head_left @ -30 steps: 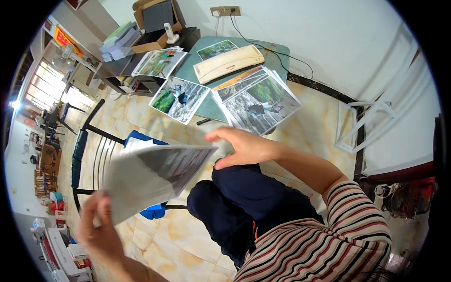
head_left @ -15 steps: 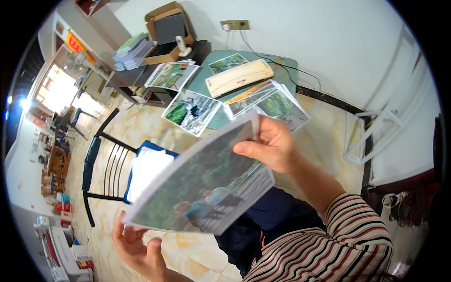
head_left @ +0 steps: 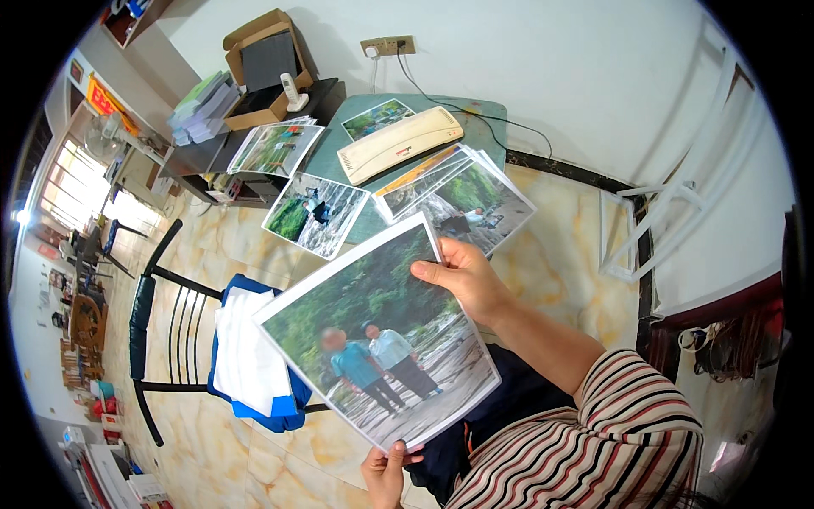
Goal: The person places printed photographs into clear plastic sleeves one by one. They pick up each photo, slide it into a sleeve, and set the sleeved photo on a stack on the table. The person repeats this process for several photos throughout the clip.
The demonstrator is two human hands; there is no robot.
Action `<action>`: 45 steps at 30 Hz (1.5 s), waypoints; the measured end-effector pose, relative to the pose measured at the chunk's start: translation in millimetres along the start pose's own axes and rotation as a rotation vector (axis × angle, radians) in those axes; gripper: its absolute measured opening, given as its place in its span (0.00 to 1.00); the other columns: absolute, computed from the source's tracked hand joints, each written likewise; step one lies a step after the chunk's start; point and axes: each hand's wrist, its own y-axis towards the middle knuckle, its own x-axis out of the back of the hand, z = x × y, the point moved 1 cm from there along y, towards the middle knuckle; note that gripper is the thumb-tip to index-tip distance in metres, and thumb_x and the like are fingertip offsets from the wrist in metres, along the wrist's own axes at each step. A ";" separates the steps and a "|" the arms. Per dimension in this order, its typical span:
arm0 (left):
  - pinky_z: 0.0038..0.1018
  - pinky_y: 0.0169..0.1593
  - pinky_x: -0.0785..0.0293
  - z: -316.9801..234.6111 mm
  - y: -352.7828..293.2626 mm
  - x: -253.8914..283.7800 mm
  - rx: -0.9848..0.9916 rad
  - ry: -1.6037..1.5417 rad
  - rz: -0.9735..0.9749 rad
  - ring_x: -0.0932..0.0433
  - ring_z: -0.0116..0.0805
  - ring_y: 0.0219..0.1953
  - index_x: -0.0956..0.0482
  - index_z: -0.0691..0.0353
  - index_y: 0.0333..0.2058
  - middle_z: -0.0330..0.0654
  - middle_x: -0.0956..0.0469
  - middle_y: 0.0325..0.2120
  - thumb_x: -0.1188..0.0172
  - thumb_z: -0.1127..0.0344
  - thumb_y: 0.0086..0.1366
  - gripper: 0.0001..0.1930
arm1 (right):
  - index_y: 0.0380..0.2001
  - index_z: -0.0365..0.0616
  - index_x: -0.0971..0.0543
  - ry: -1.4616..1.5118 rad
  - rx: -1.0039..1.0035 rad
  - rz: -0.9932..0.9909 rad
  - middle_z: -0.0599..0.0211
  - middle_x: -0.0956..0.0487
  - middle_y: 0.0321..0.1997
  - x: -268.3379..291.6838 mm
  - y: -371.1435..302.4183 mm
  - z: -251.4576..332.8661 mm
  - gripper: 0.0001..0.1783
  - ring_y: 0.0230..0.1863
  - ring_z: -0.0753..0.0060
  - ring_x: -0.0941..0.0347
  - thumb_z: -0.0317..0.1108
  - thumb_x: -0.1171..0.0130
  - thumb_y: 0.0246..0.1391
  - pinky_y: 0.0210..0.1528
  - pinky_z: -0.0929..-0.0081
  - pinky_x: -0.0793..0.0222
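Note:
A large printed photo (head_left: 381,280) with a pale border is held up in front of me, tilted; it pictures two people standing on rocks with trees behind. My right hand (head_left: 459,278) pinches its upper right edge, thumb on the picture side. My left hand (head_left: 388,477) grips the lower corner between thumb and fingers. Beyond the photo, a cream laminator (head_left: 400,145) sits on a green table (head_left: 487,114). A fan of photos (head_left: 492,199) lies at its near side, and another print (head_left: 315,214) juts past the table's left edge.
A black metal chair (head_left: 157,314) at left holds white sheets (head_left: 246,352) on a blue seat. Behind stand a photo stack (head_left: 275,148), an opened cardboard box (head_left: 263,72), a cordless phone (head_left: 293,93) and piled papers (head_left: 203,109). A cable (head_left: 424,87) runs from the wall outlet (head_left: 387,46).
The photo has swung from a steep slant to facing me more fully. My left hand, open and apart before, has moved right and taken the lower corner. My right hand keeps its hold.

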 end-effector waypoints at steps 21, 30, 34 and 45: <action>0.19 0.27 0.26 18.9 93.0 -62.2 -0.128 -0.270 -0.158 0.24 0.25 0.21 0.27 0.64 0.39 0.39 0.23 0.28 0.47 0.64 0.65 0.09 | 0.44 0.42 0.27 0.239 -0.525 -0.044 0.68 0.24 0.41 15.5 -67.8 -88.6 0.15 0.41 0.74 0.26 0.34 0.43 0.54 0.42 0.71 0.26; 0.26 0.41 0.30 20.1 98.0 -38.2 -0.552 0.382 -0.317 0.26 0.33 0.38 0.30 0.67 0.47 0.44 0.24 0.35 0.49 0.72 0.63 0.13 | 0.40 0.37 0.28 0.152 -0.310 -0.478 0.62 0.23 0.36 83.2 -42.1 -117.2 0.13 0.32 0.69 0.23 0.29 0.42 0.51 0.27 0.73 0.22; 0.40 0.53 0.39 15.7 96.4 -15.9 -0.749 0.911 -0.487 0.33 0.48 0.48 0.28 0.65 0.44 0.48 0.27 0.41 0.48 0.74 0.58 0.13 | 0.37 0.37 0.28 0.104 -0.227 -0.591 0.63 0.24 0.33 127.5 -11.6 -112.9 0.12 0.28 0.69 0.25 0.29 0.41 0.50 0.25 0.73 0.22; 0.42 0.56 0.43 42.0 102.2 -28.2 -0.719 1.053 -0.486 0.36 0.51 0.53 0.24 0.61 0.39 0.47 0.28 0.46 0.44 0.70 0.56 0.11 | 0.37 0.40 0.28 0.116 -0.239 -0.587 0.64 0.24 0.32 166.3 29.6 -106.5 0.12 0.28 0.69 0.25 0.30 0.39 0.49 0.28 0.70 0.22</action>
